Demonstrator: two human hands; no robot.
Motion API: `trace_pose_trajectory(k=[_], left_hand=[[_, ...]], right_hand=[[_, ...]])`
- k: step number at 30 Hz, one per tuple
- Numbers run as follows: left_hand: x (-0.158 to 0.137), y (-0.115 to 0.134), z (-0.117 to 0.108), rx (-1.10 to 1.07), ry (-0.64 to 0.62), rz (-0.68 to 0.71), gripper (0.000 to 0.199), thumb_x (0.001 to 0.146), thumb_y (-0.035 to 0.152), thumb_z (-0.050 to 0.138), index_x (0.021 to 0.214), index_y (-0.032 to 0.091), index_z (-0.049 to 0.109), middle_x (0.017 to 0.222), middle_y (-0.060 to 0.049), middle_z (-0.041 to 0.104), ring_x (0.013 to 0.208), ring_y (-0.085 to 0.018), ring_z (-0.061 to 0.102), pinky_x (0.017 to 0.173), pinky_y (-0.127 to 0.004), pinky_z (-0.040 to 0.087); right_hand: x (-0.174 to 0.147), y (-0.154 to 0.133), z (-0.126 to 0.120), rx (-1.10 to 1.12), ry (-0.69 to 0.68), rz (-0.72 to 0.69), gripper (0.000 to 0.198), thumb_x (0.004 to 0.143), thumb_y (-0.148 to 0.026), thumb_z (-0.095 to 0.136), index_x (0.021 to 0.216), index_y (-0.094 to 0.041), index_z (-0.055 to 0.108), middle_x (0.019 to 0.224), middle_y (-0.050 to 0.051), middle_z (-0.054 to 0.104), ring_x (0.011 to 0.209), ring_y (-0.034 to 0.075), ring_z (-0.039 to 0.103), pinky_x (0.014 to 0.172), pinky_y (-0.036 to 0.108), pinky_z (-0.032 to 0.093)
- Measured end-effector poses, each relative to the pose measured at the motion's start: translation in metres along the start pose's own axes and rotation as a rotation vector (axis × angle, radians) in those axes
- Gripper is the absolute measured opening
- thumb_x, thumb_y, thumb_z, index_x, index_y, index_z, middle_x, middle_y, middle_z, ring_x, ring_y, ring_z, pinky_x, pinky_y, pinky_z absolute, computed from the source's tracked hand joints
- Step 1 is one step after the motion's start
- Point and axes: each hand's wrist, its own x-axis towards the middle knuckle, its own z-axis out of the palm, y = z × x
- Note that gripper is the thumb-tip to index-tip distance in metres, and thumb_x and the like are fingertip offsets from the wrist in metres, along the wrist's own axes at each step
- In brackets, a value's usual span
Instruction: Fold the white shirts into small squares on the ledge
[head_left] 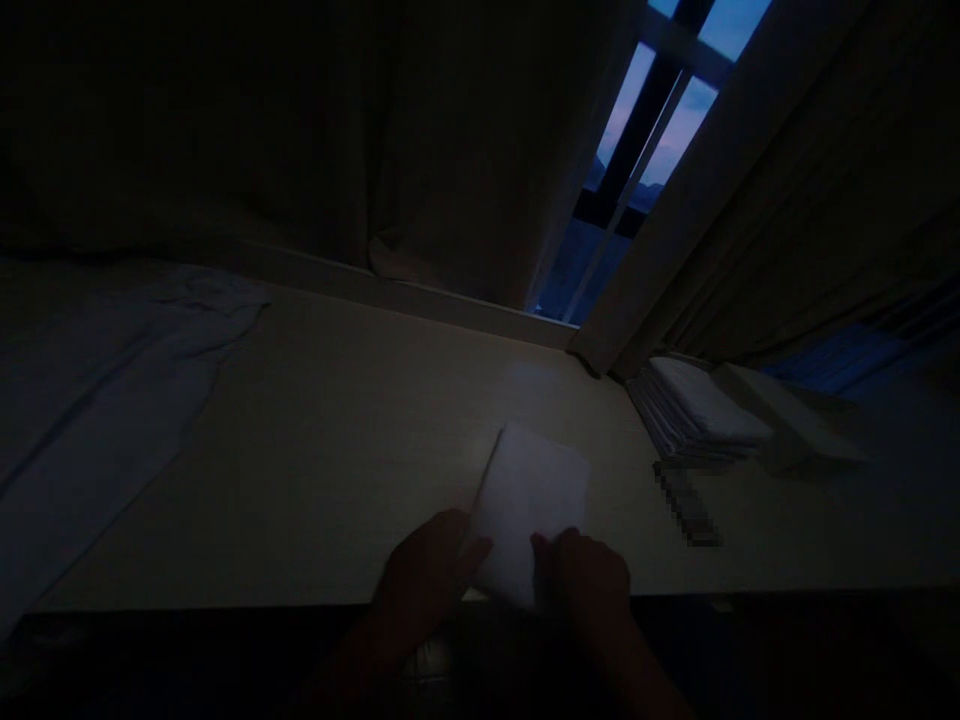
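Observation:
A white folded cloth (529, 490) lies at the front edge of the pale table (360, 430), its near corner reaching past the edge. My left hand (431, 560) grips its left side, thumb on top and fingers along the edge. On the near right side, my right hand (589, 575) is closed on the cloth, with the thumb on its upper face. The dim light hides most of the fingertips. Whether the cloth is a garment or a towel cannot be made out.
A large white cloth (142, 380) is spread over the table's left side. At the back right stands a stack of folded white cloths (697, 405) beside a pale box-like object (795, 420). A blurred-out dark item (686, 505) lies before them. Curtains (465, 150) hang behind.

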Motion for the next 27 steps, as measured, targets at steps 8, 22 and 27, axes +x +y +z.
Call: trace_pose_trajectory(k=[8,22,27], left_hand=[[0.0,-0.016,0.003,-0.316,-0.114,-0.102,0.023,0.088,0.03,0.04,0.105,0.025,0.056,0.11,-0.005,0.068,0.094,-0.017,0.064,0.08,-0.027,0.044],[0.017,-0.018,0.008,-0.331,-0.225,-0.216,0.028,0.08,0.049,0.05,0.091,0.023,0.047,0.077,0.002,0.062,0.052,-0.012,0.06,0.048,-0.023,0.04],[0.013,-0.018,0.005,-0.346,-0.24,-0.214,0.026,0.082,0.049,0.047,0.087,0.023,0.044,0.073,0.003,0.061,0.053,-0.012,0.061,0.049,-0.022,0.042]], right_hand=[[0.01,-0.07,0.011,0.334,0.08,-0.759,0.036,0.096,-0.038,0.042,0.125,-0.02,0.053,0.128,0.011,0.058,0.118,0.024,0.052,0.101,0.04,0.041],[0.064,-0.055,0.04,0.212,0.139,-0.686,0.059,0.098,-0.05,0.033,0.141,-0.011,0.039,0.15,0.015,0.036,0.141,0.025,0.024,0.114,0.043,0.022],[0.092,-0.056,0.037,0.19,0.17,-0.643,0.062,0.099,-0.051,0.03,0.145,-0.01,0.034,0.152,0.014,0.032,0.144,0.025,0.019,0.116,0.044,0.018]])
